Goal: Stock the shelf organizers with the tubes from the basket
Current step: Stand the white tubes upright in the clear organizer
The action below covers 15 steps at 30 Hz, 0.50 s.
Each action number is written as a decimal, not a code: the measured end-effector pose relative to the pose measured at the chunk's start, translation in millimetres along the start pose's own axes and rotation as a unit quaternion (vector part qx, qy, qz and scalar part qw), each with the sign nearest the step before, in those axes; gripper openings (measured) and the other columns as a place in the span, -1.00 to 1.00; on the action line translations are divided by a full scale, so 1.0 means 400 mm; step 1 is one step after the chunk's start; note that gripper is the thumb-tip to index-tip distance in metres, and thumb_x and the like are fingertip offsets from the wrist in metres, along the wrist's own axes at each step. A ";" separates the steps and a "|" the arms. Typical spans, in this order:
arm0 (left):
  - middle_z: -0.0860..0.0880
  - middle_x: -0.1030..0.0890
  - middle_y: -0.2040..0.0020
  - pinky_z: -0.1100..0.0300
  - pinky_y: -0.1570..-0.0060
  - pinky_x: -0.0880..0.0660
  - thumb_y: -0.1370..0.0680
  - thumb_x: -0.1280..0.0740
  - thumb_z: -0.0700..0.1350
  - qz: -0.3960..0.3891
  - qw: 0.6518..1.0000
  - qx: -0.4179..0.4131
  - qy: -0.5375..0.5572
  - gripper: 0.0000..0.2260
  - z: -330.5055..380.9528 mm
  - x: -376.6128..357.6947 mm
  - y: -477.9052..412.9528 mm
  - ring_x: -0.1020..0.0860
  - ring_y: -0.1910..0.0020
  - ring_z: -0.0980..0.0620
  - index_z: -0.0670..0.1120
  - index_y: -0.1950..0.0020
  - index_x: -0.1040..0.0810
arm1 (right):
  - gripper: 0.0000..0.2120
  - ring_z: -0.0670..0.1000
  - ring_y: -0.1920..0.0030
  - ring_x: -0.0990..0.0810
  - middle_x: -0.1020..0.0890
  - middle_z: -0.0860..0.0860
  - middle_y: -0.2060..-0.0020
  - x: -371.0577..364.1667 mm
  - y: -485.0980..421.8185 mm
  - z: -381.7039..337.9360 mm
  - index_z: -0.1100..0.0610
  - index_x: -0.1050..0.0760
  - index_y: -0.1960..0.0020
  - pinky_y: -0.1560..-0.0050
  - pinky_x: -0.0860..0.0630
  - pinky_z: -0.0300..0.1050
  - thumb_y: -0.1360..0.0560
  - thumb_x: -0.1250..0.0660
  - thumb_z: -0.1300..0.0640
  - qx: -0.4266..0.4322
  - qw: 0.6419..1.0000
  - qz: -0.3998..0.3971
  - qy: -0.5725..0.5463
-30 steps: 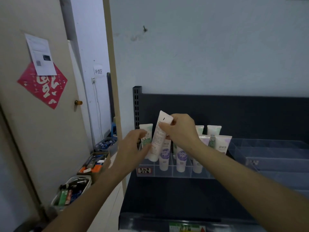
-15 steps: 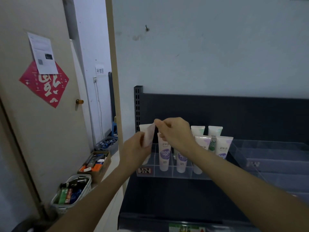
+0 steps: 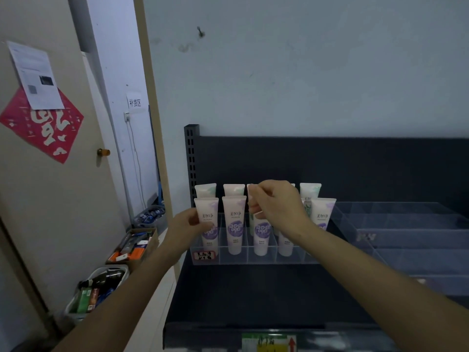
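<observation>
1. Your left hand (image 3: 187,224) grips the leftmost front tube (image 3: 206,219), which stands cap-down in its slot; release it carelessly and it may lean onto the neighbouring tube (image 3: 234,222).
2. Your right hand (image 3: 276,207) curls at the top of the third front tube (image 3: 261,237); I cannot tell whether it pinches; pulling away could lift or topple that tube.
3. The clear organizer (image 3: 264,259) holds two rows of tubes; the right organizers (image 3: 406,219) show none.
4. The white basket (image 3: 115,268), near left on the floor, holds a dark bottle and packets.
</observation>
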<state>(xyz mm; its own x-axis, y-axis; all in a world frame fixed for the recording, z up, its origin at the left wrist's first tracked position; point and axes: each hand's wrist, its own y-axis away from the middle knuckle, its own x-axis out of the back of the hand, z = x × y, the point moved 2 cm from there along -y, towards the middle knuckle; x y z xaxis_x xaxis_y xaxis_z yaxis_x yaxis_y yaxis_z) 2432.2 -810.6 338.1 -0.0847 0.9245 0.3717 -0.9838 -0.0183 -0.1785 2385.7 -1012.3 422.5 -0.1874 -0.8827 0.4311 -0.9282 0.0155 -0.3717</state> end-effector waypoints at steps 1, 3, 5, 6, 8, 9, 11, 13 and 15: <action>0.13 -0.59 0.11 0.31 0.17 -0.49 -0.49 -0.38 -0.23 0.001 1.000 -0.003 -0.004 -0.81 0.001 0.000 -0.001 -0.55 0.13 0.24 -0.01 -0.05 -0.51 | -0.70 0.03 0.23 -0.66 -0.67 0.13 0.26 0.004 0.003 0.004 0.29 -0.57 0.13 0.17 -0.65 -0.10 -0.56 -0.23 0.07 -0.002 1.000 0.002 0.001; 0.12 -0.59 0.10 0.32 0.17 -0.50 -0.48 -0.38 -0.24 0.000 1.000 -0.008 -0.011 -0.79 0.003 -0.003 -0.001 -0.56 0.13 0.23 -0.04 -0.07 -0.50 | -0.72 0.02 0.23 -0.66 -0.67 0.09 0.26 0.013 0.008 0.013 0.27 -0.58 0.12 0.18 -0.64 -0.12 -0.56 -0.23 0.08 -0.008 1.000 0.003 0.003; 0.05 -0.59 0.05 0.35 0.21 -0.48 -0.47 -0.40 -0.24 -0.002 1.000 -0.009 -0.011 -0.75 0.003 -0.007 0.000 -0.57 0.11 0.16 -0.06 -0.12 -0.49 | -0.72 0.03 0.23 -0.67 -0.66 0.08 0.26 0.023 0.011 0.025 0.27 -0.58 0.13 0.18 -0.64 -0.10 -0.56 -0.23 0.09 -0.017 1.000 0.006 -0.002; 0.02 -0.59 0.01 0.33 0.20 -0.48 -0.46 -0.41 -0.24 -0.001 1.000 -0.006 -0.014 -0.71 0.001 -0.006 0.001 -0.57 0.07 0.11 -0.07 -0.15 -0.48 | -0.72 0.03 0.23 -0.67 -0.67 0.09 0.27 0.029 0.012 0.030 0.27 -0.58 0.14 0.18 -0.65 -0.08 -0.56 -0.23 0.09 -0.021 1.000 0.008 -0.006; 0.00 -0.58 -0.09 0.21 0.08 -0.53 -0.44 -0.44 -0.21 0.003 1.000 -0.004 -0.031 -0.62 -0.004 -0.003 0.003 -0.56 -0.06 0.03 -0.07 -0.21 -0.44 | -0.73 0.02 0.24 -0.68 -0.67 0.08 0.27 0.043 0.015 0.041 0.24 -0.58 0.16 0.16 -0.66 -0.05 -0.56 -0.24 0.08 -0.031 0.999 0.015 -0.015; -0.01 -0.57 -0.15 0.10 -0.03 -0.54 -0.42 -0.47 -0.18 0.012 0.999 -0.007 -0.044 -0.56 -0.004 0.000 0.005 -0.54 -0.14 0.00 -0.05 -0.24 -0.42 | -0.74 0.01 0.25 -0.68 -0.67 0.07 0.27 0.050 0.017 0.046 0.23 -0.58 0.16 0.15 -0.66 -0.04 -0.56 -0.24 0.08 -0.035 0.999 0.018 -0.020; -0.04 -0.49 -0.27 -0.07 -0.20 -0.48 -0.38 -0.51 -0.09 0.058 0.994 -0.020 -0.092 -0.42 0.002 0.010 0.017 -0.46 -0.26 -0.03 -0.02 -0.33 -0.35 | -0.74 0.02 0.24 -0.67 -0.67 0.08 0.27 0.068 0.025 0.056 0.24 -0.59 0.16 0.15 -0.66 -0.04 -0.56 -0.24 0.09 -0.036 0.999 0.024 -0.027; -0.05 -0.40 -0.35 -0.09 -0.28 -0.41 -0.36 -0.53 -0.02 0.120 0.981 -0.058 -0.140 -0.30 0.023 0.018 0.042 -0.38 -0.33 -0.02 -0.01 -0.41 -0.27 | -0.73 0.04 0.22 -0.67 -0.67 0.10 0.27 0.088 0.038 0.068 0.26 -0.59 0.17 0.14 -0.66 -0.04 -0.55 -0.24 0.11 -0.038 0.998 0.032 -0.038; -0.05 -0.37 -0.35 -0.01 -0.30 -0.37 -0.39 -0.50 -0.02 0.151 0.966 -0.123 -0.169 -0.33 0.057 0.012 0.072 -0.34 -0.33 0.01 -0.01 -0.41 -0.28 | -0.74 0.07 0.22 -0.67 -0.67 0.12 0.27 0.105 0.051 0.086 0.26 -0.59 0.17 0.15 -0.66 -0.04 -0.55 -0.25 0.13 -0.047 0.997 0.036 -0.046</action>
<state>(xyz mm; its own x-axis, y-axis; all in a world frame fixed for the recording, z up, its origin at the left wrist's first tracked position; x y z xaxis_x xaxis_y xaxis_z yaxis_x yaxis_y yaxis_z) 2399.8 -815.4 355.6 -0.4504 0.7134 0.5369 -0.8421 -0.1394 -0.5210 2369.9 -1065.2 404.5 -0.2294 -0.9166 0.3274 -0.9399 0.1212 -0.3191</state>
